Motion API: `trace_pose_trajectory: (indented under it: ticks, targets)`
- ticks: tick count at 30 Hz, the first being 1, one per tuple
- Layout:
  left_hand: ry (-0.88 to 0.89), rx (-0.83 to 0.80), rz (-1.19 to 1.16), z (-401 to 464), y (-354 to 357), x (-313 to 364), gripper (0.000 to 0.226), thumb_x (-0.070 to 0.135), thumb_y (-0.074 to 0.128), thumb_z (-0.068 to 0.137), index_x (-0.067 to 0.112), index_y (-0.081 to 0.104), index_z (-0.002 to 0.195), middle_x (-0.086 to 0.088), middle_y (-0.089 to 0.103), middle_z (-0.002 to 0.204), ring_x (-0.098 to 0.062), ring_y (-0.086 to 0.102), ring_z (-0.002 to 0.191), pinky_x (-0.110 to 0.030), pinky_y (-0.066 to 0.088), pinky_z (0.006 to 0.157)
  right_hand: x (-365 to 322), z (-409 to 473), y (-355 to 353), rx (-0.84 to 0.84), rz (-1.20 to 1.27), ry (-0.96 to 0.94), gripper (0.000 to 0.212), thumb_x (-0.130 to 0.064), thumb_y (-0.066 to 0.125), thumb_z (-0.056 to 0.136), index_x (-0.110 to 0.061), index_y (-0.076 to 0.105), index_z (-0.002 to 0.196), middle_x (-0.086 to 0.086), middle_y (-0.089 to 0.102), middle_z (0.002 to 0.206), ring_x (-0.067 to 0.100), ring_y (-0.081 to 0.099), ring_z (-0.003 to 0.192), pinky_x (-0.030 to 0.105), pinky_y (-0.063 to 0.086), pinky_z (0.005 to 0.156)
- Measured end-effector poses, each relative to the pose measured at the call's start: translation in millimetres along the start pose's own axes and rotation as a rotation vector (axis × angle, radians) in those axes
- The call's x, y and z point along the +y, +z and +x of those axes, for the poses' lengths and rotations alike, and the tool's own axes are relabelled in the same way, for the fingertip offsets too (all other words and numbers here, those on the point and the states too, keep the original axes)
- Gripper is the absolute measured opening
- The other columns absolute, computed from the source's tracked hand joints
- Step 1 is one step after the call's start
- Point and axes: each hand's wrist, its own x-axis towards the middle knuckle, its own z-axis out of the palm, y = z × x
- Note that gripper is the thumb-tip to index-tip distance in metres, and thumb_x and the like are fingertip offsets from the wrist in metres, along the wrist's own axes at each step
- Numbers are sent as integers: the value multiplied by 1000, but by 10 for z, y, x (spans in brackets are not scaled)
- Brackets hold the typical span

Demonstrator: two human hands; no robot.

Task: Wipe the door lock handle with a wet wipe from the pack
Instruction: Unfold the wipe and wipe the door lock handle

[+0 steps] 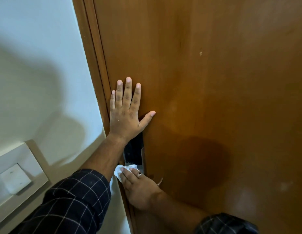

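Door lock handle: mostly hidden beneath right hand; only a curved metal tip shows, apparently pointing right. Black lock plate: upright, long axis vertical, between the hands. Right hand: nearer, pressing white wet wipe. Left hand: flat, fingers spread, bracing wooden door above, grasping nothing.

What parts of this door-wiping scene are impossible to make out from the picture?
Head view only:
- Lock handle: almost wholly hidden under the right hand; only a curved metal tip shows.
- Wet wipe: mostly covered by the right hand's fingers and the left forearm.
- Black lock panel: top hidden by the left hand, any markings too small to read.
- Wipe pack: not in view.
- Wall switch plate: cut off by the left edge.
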Motion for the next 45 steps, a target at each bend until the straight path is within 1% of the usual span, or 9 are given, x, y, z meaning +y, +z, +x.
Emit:
trace_pose_trajectory:
  ticks: [8, 12, 17, 21, 27, 32, 36, 41, 45]
  targets:
    - [1, 15, -5, 2, 15, -11, 88, 73, 32, 88, 22, 4, 153, -14, 13, 163, -31, 3, 150, -53, 6, 121, -23, -485, 120, 239, 400, 159, 45, -17, 52, 89, -8, 54, 133, 15, 41, 149, 32, 36, 138, 40, 30, 111]
    - [-2, -6, -10, -3, 26, -36, 87, 73, 31, 88, 22, 3, 153, -14, 12, 163, -31, 3, 150, -53, 7, 121, 191, -988, 295, 290, 693, 251, 51, -17, 56, 92, -23, 44, 141, 7, 44, 148, 22, 38, 138, 37, 33, 110]
    - [-47, -103, -31, -52, -101, 40, 83, 68, 29, 92, 19, 4, 153, -14, 8, 163, -33, 2, 150, -54, 9, 121, 300, -1180, 327, 321, 734, 297, 36, -28, 51, 96, -37, 56, 130, -32, 43, 137, -2, 41, 131, 8, 26, 108]
    - [10, -176, -297, -512, -294, 276, 58, 44, 39, 99, 16, 30, 149, -13, 23, 160, -28, 15, 149, -49, 24, 120, 456, -1266, 153, 364, 681, 292, 28, 1, 61, 82, -14, 66, 105, 7, 57, 132, 21, 61, 113, 29, 53, 93]
    - [-152, -773, -796, -1453, -508, 487, 48, 33, 52, 97, 33, 39, 143, 8, 51, 145, -5, 50, 127, -23, 46, 98, 462, -1359, -161, 386, 749, 287, 20, 0, 51, 83, -17, 43, 89, 0, 41, 111, 7, 43, 70, 28, 43, 46]
    - [-408, -1068, -978, -1577, -671, 479, 13, 24, 59, 95, 31, 67, 88, 1, 73, 82, -11, 72, 66, -27, 61, 60, 332, -1397, -286, 423, 831, 372, 22, 4, 58, 87, -12, 47, 99, 2, 42, 112, 8, 51, 85, 16, 46, 60]
    - [-606, -1240, -1322, -1748, -889, 511, 13, 22, 60, 94, 22, 73, 90, 2, 74, 76, -12, 67, 65, -22, 54, 57, 243, -1483, -252, 421, 878, 613, 31, -5, 62, 90, -11, 59, 120, 1, 52, 117, 2, 50, 100, 10, 42, 79]
    - [-1004, -752, -1577, -1873, -1069, 859, 15, 19, 62, 92, 23, 77, 91, 1, 74, 73, -7, 61, 63, -18, 41, 45, -182, -1618, -287, 255, 1160, 716, 8, -10, 62, 91, -16, 66, 87, -10, 58, 80, -1, 53, 70, 14, 39, 60]
    - [-1138, -302, -1082, -2032, -1191, 998, 16, 15, 63, 91, 21, 77, 95, 6, 74, 81, -12, 68, 75, -22, 52, 64, -453, -1748, -548, 213, 1188, 496, 17, -16, 60, 91, -16, 56, 74, -9, 49, 67, 4, 44, 60, 21, 31, 53]
